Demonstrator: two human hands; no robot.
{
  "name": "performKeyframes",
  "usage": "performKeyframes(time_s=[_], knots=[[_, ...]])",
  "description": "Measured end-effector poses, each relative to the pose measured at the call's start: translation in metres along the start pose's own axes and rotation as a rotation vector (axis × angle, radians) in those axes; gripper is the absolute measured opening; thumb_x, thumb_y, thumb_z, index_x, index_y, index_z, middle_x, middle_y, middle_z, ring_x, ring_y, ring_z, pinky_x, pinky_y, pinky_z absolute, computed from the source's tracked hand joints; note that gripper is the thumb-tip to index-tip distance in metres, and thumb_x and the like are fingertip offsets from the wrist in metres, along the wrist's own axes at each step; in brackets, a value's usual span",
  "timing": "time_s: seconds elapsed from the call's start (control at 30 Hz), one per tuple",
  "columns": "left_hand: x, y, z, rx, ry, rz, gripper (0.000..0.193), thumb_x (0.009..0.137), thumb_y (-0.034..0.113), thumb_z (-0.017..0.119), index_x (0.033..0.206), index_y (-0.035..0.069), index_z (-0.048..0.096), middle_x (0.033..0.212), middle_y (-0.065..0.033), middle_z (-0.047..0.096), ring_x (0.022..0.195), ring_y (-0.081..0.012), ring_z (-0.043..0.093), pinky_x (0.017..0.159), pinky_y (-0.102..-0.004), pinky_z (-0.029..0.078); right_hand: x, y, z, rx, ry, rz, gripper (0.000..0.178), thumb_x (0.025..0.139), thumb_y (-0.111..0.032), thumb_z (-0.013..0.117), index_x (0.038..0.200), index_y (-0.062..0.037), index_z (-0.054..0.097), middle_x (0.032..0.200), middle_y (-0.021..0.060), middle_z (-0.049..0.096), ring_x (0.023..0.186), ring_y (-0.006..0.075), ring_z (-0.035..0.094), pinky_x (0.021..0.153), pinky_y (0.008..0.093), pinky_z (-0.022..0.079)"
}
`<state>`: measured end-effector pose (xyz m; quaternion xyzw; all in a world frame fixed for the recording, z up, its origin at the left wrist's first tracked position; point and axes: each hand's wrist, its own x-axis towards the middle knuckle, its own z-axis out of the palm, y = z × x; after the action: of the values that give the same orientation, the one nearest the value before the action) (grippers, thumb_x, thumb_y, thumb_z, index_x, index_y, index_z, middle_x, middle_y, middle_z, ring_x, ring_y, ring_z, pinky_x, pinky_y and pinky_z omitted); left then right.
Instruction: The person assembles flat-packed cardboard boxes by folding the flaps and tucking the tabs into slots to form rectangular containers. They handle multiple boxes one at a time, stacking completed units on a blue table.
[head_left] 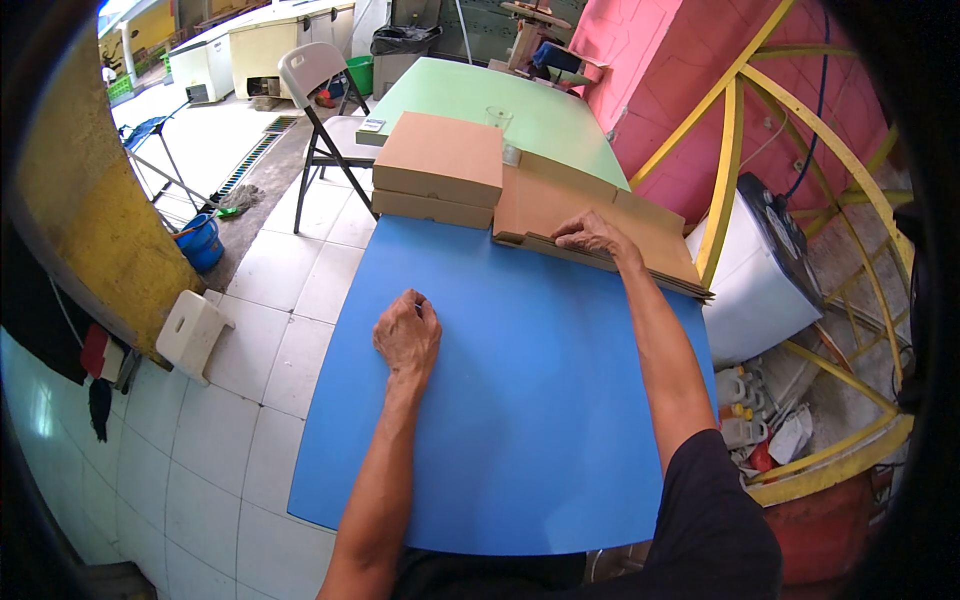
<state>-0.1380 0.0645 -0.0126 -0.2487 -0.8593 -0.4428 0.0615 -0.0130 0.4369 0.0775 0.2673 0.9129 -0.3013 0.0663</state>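
Observation:
My right hand (597, 237) reaches over a stack of flat brown cardboard blanks (640, 222) and pinches the near edge of one of them. My left hand (408, 335) hovers over or rests on the blue tabletop (500, 400), fingers curled in, with nothing visible in them. At the far left of the blue surface sit folded brown cardboard boxes (438, 155), one on top of another, just beside the flat stack.
Behind the boxes a green tabletop (450, 90) holds a clear glass (499, 118). A folding chair (325, 110) stands at the left, near a white stool (193, 333) and blue bucket (202, 243). Yellow metal bars (722, 180) and a white appliance (750, 280) flank the right side.

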Motion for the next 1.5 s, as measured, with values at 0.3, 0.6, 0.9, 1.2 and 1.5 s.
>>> performKeyframes(time_s=[0.3,0.6,0.9,1.2,1.5], knots=[[0.000,-0.002,0.001,0.003,-0.008,0.005,0.010,0.086,0.015,0.067,0.087,0.006,0.070,0.081,-0.0106,0.072,0.073,-0.0298,0.069,0.066,-0.0422,0.054,0.007,0.030,0.006,0.076,0.131,-0.215,0.035,0.089,-0.032,0.076,0.106,-0.0011,0.075,0.089,0.0044,0.074,0.084,0.0139,0.065,0.077,0.0295,0.051],[0.001,-0.001,0.001,0.009,-0.016,0.008,0.009,0.086,0.015,0.067,0.087,0.006,0.070,0.080,-0.0103,0.072,0.072,-0.0299,0.069,0.066,-0.0425,0.054,0.008,0.033,0.011,-0.266,0.598,-0.147,0.017,0.088,-0.015,0.070,0.103,-0.0076,0.072,0.081,0.0079,0.073,0.077,0.0197,0.068,0.070,0.0350,0.052],[0.000,-0.001,0.002,0.003,-0.007,-0.014,0.010,0.086,0.016,0.066,0.088,0.006,0.070,0.082,-0.0100,0.072,0.074,-0.0299,0.069,0.067,-0.0420,0.054,-0.017,0.030,-0.018,-0.117,0.991,-0.096,0.016,0.090,-0.009,0.061,0.101,-0.0076,0.072,0.089,0.0143,0.073,0.082,0.0297,0.071,0.072,0.0388,0.053],[0.000,-0.002,0.002,0.002,-0.006,-0.017,0.009,0.085,0.017,0.067,0.087,0.009,0.070,0.082,-0.0086,0.072,0.074,-0.0294,0.069,0.068,-0.0417,0.054,-0.045,0.043,-0.120,0.017,1.564,0.005,0.015,0.090,-0.011,0.067,0.103,-0.0038,0.073,0.089,0.0098,0.073,0.079,0.0198,0.065,0.074,0.0339,0.050],[0.002,-0.007,0.006,0.008,0.023,0.023,0.010,0.085,0.020,0.066,0.087,0.011,0.071,0.081,-0.0088,0.073,0.075,-0.0313,0.070,0.068,-0.0442,0.054,-0.206,-0.055,-0.190,0.505,1.426,-0.705,0.018,0.097,-0.017,0.062,0.103,-0.0016,0.069,0.102,0.0108,0.072,0.091,0.0176,0.063,0.080,0.0318,0.049]])
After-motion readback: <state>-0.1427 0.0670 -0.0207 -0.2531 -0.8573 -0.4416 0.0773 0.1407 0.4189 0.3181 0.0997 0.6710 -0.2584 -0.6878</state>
